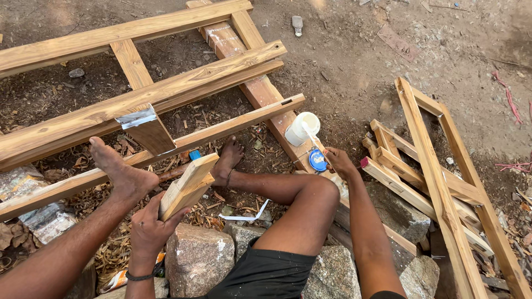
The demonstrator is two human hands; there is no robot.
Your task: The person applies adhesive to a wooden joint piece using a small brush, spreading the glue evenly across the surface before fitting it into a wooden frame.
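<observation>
Gripping a short wooden block (188, 185) near its lower end, the left hand (151, 227) has its fingers wrapped closed around the piece, whose long axis slants up and to the right, its cut end face lifted toward the wooden frame (138, 99) lying on the ground. The right hand (339, 162) sits well apart from it, out past the bent right knee, fingers pinched shut on a thin white stick (311, 141) whose far tip rests at the mouth of a white glue tub (302, 128). That tub stands on a long plank (260, 91), with a round blue lid (318, 160) lying just beside the right fingers. So the block lies to the left of the stick and tub, with the right leg between them; the left hand alone is on the block, while the right is the nearer one to the tub. Both bare feet rest against the frame rails, and the person sits on rough stones (197, 257), with a second, slimmer frame (438, 177) lying to the right.
</observation>
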